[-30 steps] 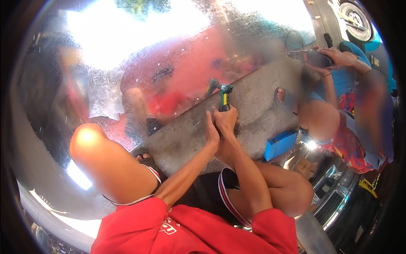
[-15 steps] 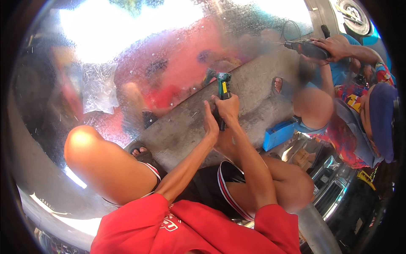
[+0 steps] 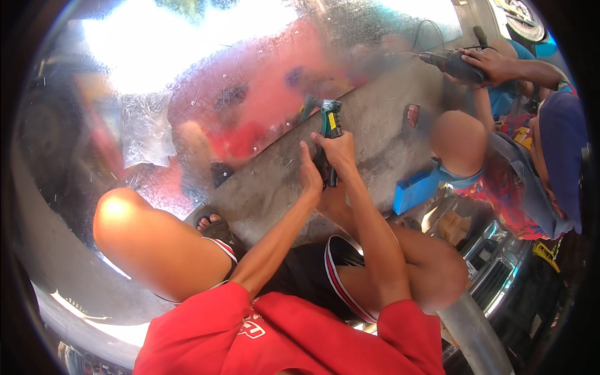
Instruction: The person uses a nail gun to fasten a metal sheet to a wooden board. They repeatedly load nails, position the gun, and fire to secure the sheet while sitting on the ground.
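Observation:
A green and black hand riveter (image 3: pixel 330 119) with a yellow label stands upright between my hands, in front of my lap. My right hand (image 3: pixel 339 152) is closed round its handle, its thumb pointing up along the tool. On the handle's left side my left hand (image 3: pixel 310 170) presses with its palm, fingers pointing up close together; part of its grip is hidden. The tool's head is just over the edge of a shiny metal sheet (image 3: pixel 262 75). Further left on the sheet lies a clear plastic bag (image 3: pixel 147 128) of small silvery pin-like pieces.
At the right a co-worker in a blue cap (image 3: pixel 559 137) holds a dark power drill (image 3: pixel 453 64) toward the sheet. A blue case (image 3: pixel 415 192) stands on the concrete floor (image 3: pixel 369 147) near that person. Small loose bits are scattered over the sheet.
The riveter's head has turned and risen slightly, while both my hands stay on the tool. The co-worker's drill has shifted slightly.

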Motion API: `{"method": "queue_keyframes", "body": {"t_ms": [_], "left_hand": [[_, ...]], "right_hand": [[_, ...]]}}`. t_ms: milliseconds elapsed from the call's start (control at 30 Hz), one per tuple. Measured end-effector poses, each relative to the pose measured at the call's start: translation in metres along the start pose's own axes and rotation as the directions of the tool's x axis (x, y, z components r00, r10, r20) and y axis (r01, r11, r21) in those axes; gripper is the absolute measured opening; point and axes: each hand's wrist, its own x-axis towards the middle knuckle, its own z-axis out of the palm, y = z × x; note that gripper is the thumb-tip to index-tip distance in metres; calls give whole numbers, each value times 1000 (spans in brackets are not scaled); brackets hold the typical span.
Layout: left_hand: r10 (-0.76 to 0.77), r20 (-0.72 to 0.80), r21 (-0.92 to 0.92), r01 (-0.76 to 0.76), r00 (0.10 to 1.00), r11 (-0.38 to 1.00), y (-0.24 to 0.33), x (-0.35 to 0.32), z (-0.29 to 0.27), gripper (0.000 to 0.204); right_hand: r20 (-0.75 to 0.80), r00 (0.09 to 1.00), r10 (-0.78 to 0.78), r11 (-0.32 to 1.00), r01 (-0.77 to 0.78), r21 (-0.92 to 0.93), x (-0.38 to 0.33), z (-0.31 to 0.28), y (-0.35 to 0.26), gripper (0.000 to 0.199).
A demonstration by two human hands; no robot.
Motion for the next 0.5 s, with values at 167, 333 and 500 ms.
{"method": "queue_keyframes", "body": {"t_ms": [167, 333, 500], "left_hand": [[23, -118, 66, -15, 993, 998, -12, 2, 7, 94], [46, -51, 43, -43, 998, 998, 9, -20, 13, 95], [-91, 98, 80, 83, 991, 993, 32, -22, 1, 90]], "right_hand": [[-107, 994, -27, 999, 23, -42, 4, 12, 20, 42], [-245, 960, -134, 974, 82, -212, -1, 25, 10, 40], [190, 978, 90, 955, -139, 263, 2, -21, -13, 41]]}}
